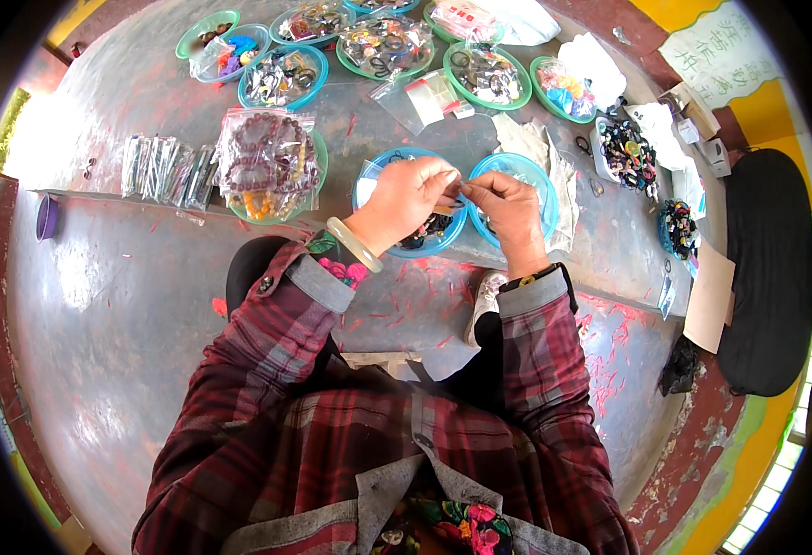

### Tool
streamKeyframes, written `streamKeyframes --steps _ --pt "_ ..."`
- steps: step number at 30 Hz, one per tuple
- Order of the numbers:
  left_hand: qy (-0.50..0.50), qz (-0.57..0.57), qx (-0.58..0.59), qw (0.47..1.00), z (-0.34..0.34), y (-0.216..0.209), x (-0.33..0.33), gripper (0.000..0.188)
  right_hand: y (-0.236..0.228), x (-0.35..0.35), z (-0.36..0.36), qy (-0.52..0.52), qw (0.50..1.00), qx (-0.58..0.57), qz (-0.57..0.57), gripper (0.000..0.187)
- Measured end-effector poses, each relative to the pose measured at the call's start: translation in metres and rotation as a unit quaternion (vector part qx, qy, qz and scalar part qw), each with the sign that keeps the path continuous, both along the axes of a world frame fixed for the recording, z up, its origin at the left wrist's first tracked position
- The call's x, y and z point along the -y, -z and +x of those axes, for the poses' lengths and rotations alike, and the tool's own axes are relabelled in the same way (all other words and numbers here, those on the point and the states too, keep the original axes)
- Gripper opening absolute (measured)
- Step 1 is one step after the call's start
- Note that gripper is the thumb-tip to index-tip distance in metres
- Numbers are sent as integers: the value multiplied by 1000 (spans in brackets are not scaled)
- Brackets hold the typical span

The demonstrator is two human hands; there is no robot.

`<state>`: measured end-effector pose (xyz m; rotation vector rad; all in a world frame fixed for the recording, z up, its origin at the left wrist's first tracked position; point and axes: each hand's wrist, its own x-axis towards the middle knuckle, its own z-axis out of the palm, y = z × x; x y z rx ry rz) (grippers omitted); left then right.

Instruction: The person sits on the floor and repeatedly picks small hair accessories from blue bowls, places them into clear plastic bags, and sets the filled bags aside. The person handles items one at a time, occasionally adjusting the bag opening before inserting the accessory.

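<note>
My left hand (pixel 408 199) and my right hand (pixel 510 215) meet above two blue bowls, fingertips pinched close together. Between them is something small and dark, too small to make out. Below my left hand stands a blue bowl (pixel 460 229) holding dark and coloured small pieces (pixel 432 231), partly hidden by the hand. Under my right hand is a second blue bowl (pixel 554 194); little of its contents shows. A pale bangle (pixel 354 244) circles my left wrist, and a dark band (pixel 531 276) my right.
To the left, bagged bead bracelets (pixel 267 153) lie on a green bowl beside slim clear packets (pixel 167 171). Several bowls of small goods line the back, including a green-rimmed one (pixel 524 88). A white basket (pixel 600 143) stands right; a grey cloth (pixel 565 185) lies beside the second bowl.
</note>
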<state>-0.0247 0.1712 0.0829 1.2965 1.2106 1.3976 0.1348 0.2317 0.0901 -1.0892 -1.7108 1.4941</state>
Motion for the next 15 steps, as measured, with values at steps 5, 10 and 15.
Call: streamKeyframes --steps 5,10,15 --pt "58 -69 100 991 -9 -5 -2 23 -3 0 4 -8 999 -42 -29 6" --pt "66 -112 125 984 -17 -9 -2 24 5 1 6 4 996 -81 -35 8" --pt "94 -156 47 982 -24 -15 0 21 7 17 -2 19 998 -49 26 10"
